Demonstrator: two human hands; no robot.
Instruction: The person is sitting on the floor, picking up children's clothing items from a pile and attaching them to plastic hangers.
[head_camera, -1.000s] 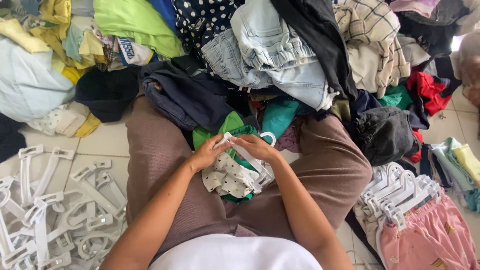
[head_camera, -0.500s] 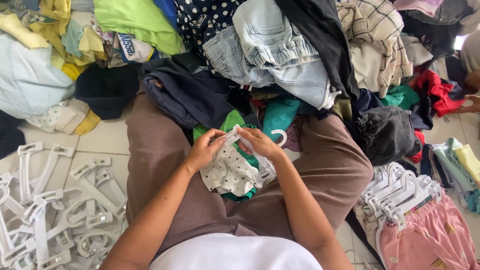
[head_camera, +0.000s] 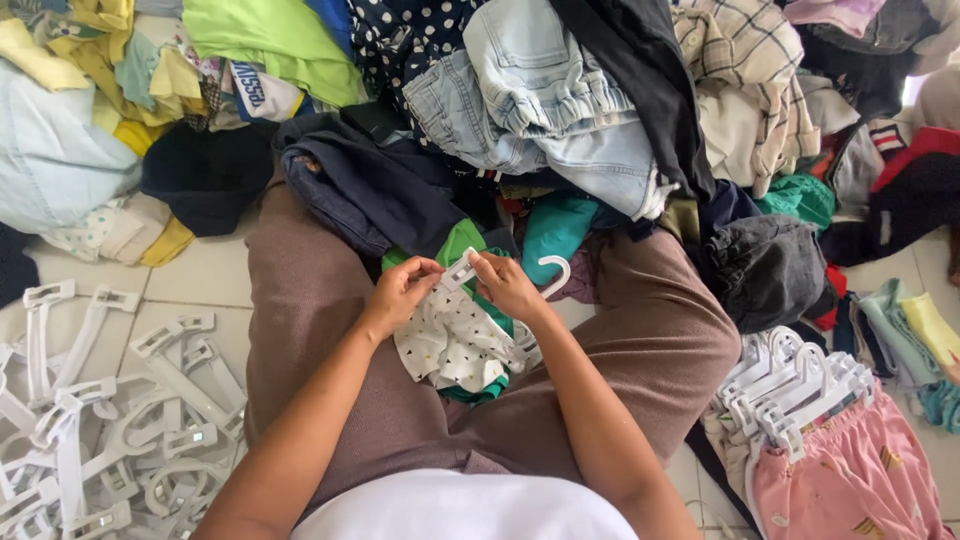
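I sit on the floor with brown trousers (head_camera: 330, 330) on my legs. My left hand (head_camera: 400, 293) pinches the left clip end of a white plastic hanger (head_camera: 545, 268), and my right hand (head_camera: 503, 285) grips the hanger's bar near its hook. A small white garment with tiny coloured specks and green trim (head_camera: 455, 340) hangs from the hanger over my lap. Both hands are close together, just in front of the clothes heap.
A big heap of mixed clothes (head_camera: 560, 110) fills the far side. Several loose white hangers (head_camera: 110, 420) lie on the tiles at my left. At my right, hung garments, the top one pink (head_camera: 840, 480), lie stacked with their hangers (head_camera: 795, 385).
My hands have lifted the hanger slightly and spread the white garment, which now hangs lower over my lap. The hook now points to the right.
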